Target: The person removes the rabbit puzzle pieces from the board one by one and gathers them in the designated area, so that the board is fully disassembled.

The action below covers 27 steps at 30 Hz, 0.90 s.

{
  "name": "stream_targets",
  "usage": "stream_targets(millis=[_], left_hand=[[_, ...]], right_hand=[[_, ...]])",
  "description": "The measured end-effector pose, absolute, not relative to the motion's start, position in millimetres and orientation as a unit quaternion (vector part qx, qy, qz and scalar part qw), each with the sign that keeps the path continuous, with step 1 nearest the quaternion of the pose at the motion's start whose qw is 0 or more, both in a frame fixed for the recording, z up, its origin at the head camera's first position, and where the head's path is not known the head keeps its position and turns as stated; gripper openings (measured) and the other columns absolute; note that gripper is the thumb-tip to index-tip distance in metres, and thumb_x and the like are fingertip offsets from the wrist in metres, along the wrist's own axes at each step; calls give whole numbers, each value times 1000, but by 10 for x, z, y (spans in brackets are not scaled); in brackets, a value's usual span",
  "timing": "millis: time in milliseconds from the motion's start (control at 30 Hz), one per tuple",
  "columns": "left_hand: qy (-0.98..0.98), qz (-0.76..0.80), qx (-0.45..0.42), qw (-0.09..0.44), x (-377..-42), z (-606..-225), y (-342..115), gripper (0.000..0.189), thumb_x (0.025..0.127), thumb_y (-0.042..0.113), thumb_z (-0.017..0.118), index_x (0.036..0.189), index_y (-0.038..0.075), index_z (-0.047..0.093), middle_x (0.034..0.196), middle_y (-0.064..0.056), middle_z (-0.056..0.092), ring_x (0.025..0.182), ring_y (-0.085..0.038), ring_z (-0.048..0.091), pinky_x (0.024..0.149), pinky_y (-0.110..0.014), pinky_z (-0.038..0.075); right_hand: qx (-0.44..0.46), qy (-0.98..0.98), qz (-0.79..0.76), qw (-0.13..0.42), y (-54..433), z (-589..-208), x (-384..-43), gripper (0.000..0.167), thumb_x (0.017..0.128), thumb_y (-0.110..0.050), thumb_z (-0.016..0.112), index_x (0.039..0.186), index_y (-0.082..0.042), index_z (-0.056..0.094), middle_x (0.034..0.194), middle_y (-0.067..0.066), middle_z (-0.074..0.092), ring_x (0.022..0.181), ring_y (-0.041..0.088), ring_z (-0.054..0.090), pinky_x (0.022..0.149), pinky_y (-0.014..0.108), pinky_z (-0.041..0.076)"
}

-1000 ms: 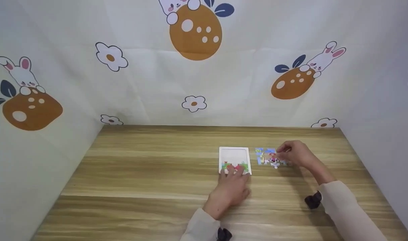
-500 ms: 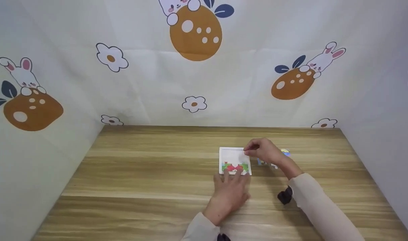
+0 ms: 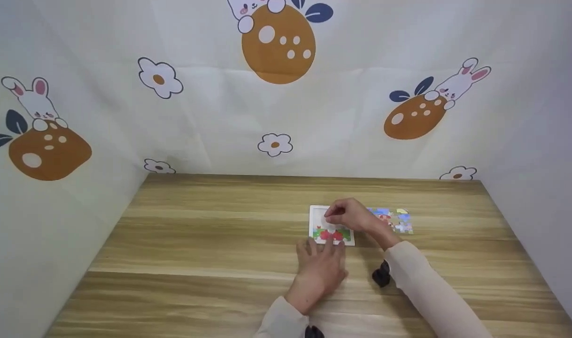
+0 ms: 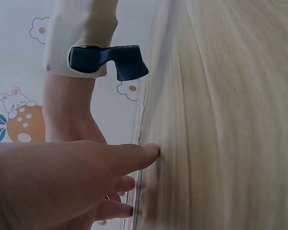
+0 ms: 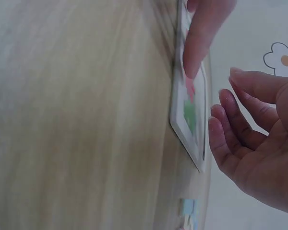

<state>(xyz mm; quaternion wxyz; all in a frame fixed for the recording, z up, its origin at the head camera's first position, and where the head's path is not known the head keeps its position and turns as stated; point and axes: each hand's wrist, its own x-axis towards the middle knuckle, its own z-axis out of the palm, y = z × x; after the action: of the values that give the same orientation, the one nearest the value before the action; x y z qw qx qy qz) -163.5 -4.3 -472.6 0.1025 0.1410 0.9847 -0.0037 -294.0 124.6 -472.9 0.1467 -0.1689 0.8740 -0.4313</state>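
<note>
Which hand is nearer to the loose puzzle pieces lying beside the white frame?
The right hand: it hovers over the white frame, just beside the loose puzzle pieces. The left hand rests at the frame's near edge, farther from them.

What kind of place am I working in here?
Probably a small tabletop booth for recording, not a lived-in room: a wooden table walled on three sides by a bunny-print cloth, with a puzzle tray and loose puzzle pieces.
</note>
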Motion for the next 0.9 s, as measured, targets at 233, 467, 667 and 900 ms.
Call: stream_targets(millis=[233,467,667,900], left_hand=[[984,11,136,118,-1629,-4714,-56,66,98,55,53,156,30,34,166,2,30,145,-45,33,115,-66,26],[981,29,149,117,-1672,-4728,-100,65,99,52,54,156,28,35,164,0,31,143,-43,34,114,-66,28],[979,67,169,95,-1709,-4768,-145,62,99,45,55,155,25,36,163,-2,32,145,-47,32,112,-65,31],[975,72,180,107,-1711,-4755,-151,58,101,43,54,154,24,39,166,-2,27,147,-49,30,115,-64,31]], right_hand=[[-175,878,-415,163,1209,-4807,-2933,9,91,-7,71,98,-4,75,95,9,73,82,11,60,75,22,50],[-214,867,-409,186,1212,-4811,-2941,12,92,-8,70,101,-2,75,97,11,73,79,10,58,72,23,50],[-218,852,-429,206,1226,-4834,-2939,14,94,-7,67,104,1,74,93,13,74,73,9,59,65,21,50],[-194,851,-435,220,1229,-4837,-2961,15,96,-9,65,105,-2,74,91,8,71,73,10,58,64,20,49]])
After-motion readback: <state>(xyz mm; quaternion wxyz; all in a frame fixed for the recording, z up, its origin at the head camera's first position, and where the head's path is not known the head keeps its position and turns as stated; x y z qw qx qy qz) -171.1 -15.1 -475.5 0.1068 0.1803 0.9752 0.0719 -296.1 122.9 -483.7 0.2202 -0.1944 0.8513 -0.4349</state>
